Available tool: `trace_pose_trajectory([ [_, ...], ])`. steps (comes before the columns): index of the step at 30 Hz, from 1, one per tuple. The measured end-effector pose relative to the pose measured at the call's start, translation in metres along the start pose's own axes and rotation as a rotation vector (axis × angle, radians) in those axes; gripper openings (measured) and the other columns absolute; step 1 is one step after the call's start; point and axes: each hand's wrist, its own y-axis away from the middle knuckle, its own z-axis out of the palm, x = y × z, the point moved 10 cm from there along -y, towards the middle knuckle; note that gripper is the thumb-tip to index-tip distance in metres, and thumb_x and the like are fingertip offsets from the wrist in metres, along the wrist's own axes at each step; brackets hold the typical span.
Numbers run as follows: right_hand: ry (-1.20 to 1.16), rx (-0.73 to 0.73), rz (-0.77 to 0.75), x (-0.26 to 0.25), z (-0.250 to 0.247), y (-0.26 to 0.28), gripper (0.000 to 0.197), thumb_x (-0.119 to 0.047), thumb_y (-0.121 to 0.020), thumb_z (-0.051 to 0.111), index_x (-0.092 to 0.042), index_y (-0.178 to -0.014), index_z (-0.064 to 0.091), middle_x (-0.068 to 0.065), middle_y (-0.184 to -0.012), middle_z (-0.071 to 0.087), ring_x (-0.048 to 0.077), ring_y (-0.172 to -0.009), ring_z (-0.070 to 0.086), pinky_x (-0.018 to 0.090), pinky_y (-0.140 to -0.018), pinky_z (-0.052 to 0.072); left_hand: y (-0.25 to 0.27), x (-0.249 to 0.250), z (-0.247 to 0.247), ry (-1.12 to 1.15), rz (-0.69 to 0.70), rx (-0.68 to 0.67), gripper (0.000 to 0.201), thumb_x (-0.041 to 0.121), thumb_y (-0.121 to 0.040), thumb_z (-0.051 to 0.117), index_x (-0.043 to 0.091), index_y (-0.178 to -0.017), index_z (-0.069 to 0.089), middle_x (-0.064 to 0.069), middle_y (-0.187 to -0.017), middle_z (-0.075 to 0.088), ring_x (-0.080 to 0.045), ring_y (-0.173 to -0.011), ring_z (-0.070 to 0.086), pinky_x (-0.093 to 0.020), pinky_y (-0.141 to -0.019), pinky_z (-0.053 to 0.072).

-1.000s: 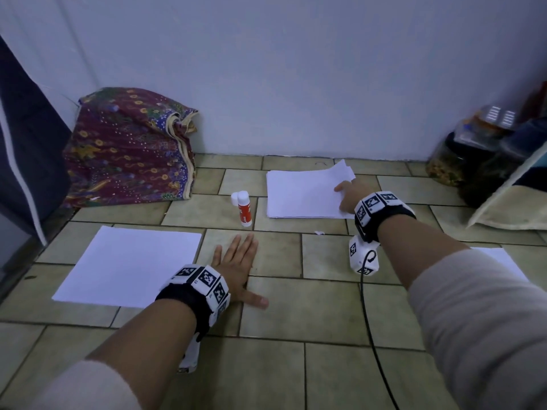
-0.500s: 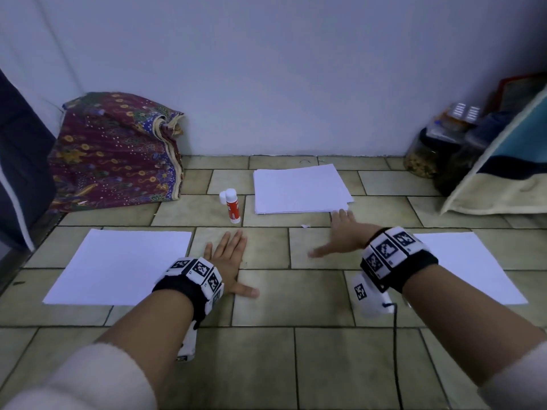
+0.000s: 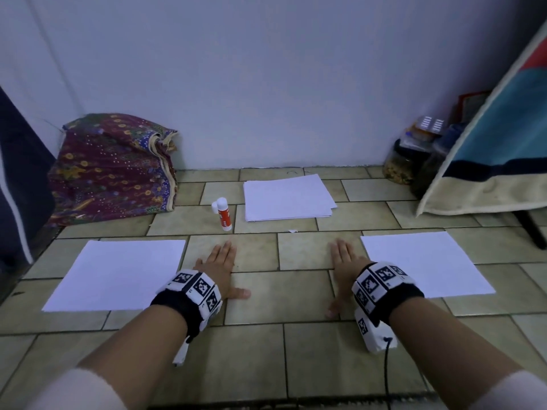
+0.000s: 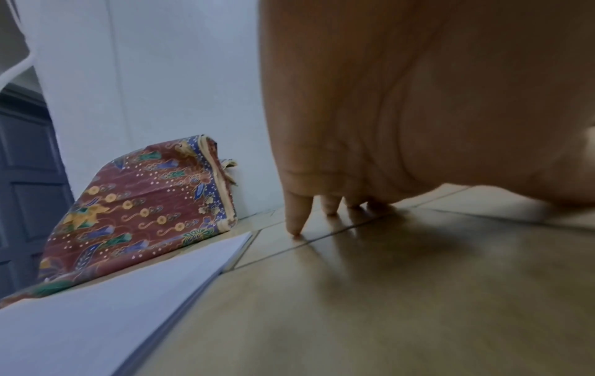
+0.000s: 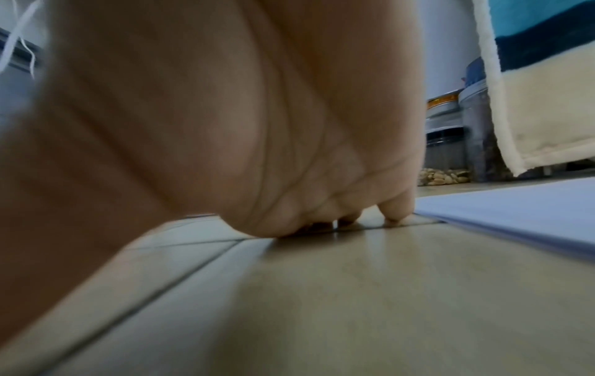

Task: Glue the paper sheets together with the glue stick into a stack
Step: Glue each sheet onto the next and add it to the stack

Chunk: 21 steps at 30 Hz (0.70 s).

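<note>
A stack of white paper sheets (image 3: 285, 198) lies on the tiled floor near the wall. A red and white glue stick (image 3: 224, 215) stands upright just left of it, its white cap (image 3: 214, 207) beside it. One white sheet (image 3: 117, 273) lies at the left, seen also as the left sheet (image 4: 106, 305) in the left wrist view. Another sheet (image 3: 426, 263) lies at the right, showing as the right sheet (image 5: 515, 211) in the right wrist view. My left hand (image 3: 219, 269) rests flat on the floor between them, fingers straight. My right hand (image 3: 344, 264) lies flat too, holding nothing.
A patterned folded cloth (image 3: 112, 167) sits against the wall at the left. Jars (image 3: 405, 161) and a hanging blue and cream towel (image 3: 497, 149) stand at the right. A small paper scrap (image 3: 292, 231) lies ahead of my hands. A dark door (image 3: 17, 184) borders the far left.
My right hand left the far paper stack and came back toward me, settling flat on the floor beside the right sheet. The left hand stayed put. The view shifted right.
</note>
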Motion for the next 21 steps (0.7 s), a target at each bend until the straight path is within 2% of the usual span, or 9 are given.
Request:
trace_pose_trajectory([
  [2,-0.010,0.028,-0.005,0.000,0.000,0.000,0.155,-0.073,-0.051,0.076,-0.005,-0.145,-0.027,0.011,-0.156,-0.027,0.026,-0.146,-0.018,0.042,-0.119,0.009,0.006,-0.001,-0.007,0.028,0.052,-0.010,0.109,0.066,-0.084,0.053,0.010,-0.153,-0.010,-0.006,-0.160,-0.015,-0.023,-0.149,-0.006,-0.041,-0.120,0.011],
  [4,-0.032,0.045,-0.011,-0.001,0.001,0.000,0.154,-0.072,-0.052,0.076,-0.004,-0.145,-0.026,0.012,-0.156,-0.026,0.027,-0.146,-0.017,0.042,-0.120,0.009,0.015,-0.007,-0.022,0.121,0.104,0.011,0.096,0.058,-0.087,0.057,0.009,-0.154,0.009,-0.007,-0.162,0.006,-0.022,-0.147,0.012,-0.033,-0.118,0.018],
  [6,-0.040,0.042,-0.015,-0.001,0.001,0.002,0.153,-0.070,-0.053,0.077,-0.003,-0.145,-0.025,0.013,-0.156,-0.026,0.027,-0.146,-0.017,0.043,-0.120,0.009,0.024,-0.025,-0.042,0.193,0.102,0.112,0.082,0.048,-0.088,0.063,0.011,-0.151,0.024,-0.004,-0.157,0.024,-0.020,-0.143,0.024,-0.029,-0.114,0.022],
  [9,-0.056,0.013,-0.016,-0.002,0.001,0.003,0.153,-0.068,-0.054,0.078,-0.005,-0.145,-0.027,0.012,-0.155,-0.028,0.027,-0.145,-0.020,0.045,-0.120,0.006,0.034,-0.074,-0.050,0.239,-0.041,0.230,0.094,0.045,-0.084,0.069,0.011,-0.153,0.014,-0.003,-0.160,0.012,-0.020,-0.147,0.011,-0.030,-0.117,0.018],
  [14,-0.066,0.020,-0.004,0.001,0.004,-0.003,0.157,-0.071,-0.049,0.078,-0.007,-0.144,-0.029,0.010,-0.155,-0.030,0.027,-0.145,-0.020,0.046,-0.120,0.008,0.036,-0.146,-0.008,0.221,-0.287,0.153,0.109,0.062,-0.082,0.060,0.007,-0.153,-0.001,-0.007,-0.162,-0.005,-0.026,-0.148,-0.008,-0.041,-0.120,0.011],
  [17,-0.071,0.020,-0.023,0.000,0.003,-0.001,0.155,-0.070,-0.051,0.078,-0.006,-0.144,-0.029,0.011,-0.155,-0.030,0.027,-0.145,-0.020,0.043,-0.120,0.006,0.041,-0.159,0.009,0.256,-0.310,0.147,0.107,0.063,-0.081,0.060,0.009,-0.154,0.003,-0.003,-0.162,-0.002,-0.026,-0.148,-0.009,-0.045,-0.119,0.011],
  [21,-0.074,0.012,-0.030,0.000,0.003,0.000,0.155,-0.070,-0.052,0.078,-0.005,-0.144,-0.028,0.011,-0.155,-0.030,0.027,-0.145,-0.020,0.043,-0.120,0.006,0.044,-0.161,0.016,0.338,-0.240,0.162,0.098,0.056,-0.085,0.060,0.012,-0.154,0.006,-0.003,-0.162,0.001,-0.021,-0.149,0.006,-0.035,-0.119,0.013],
])
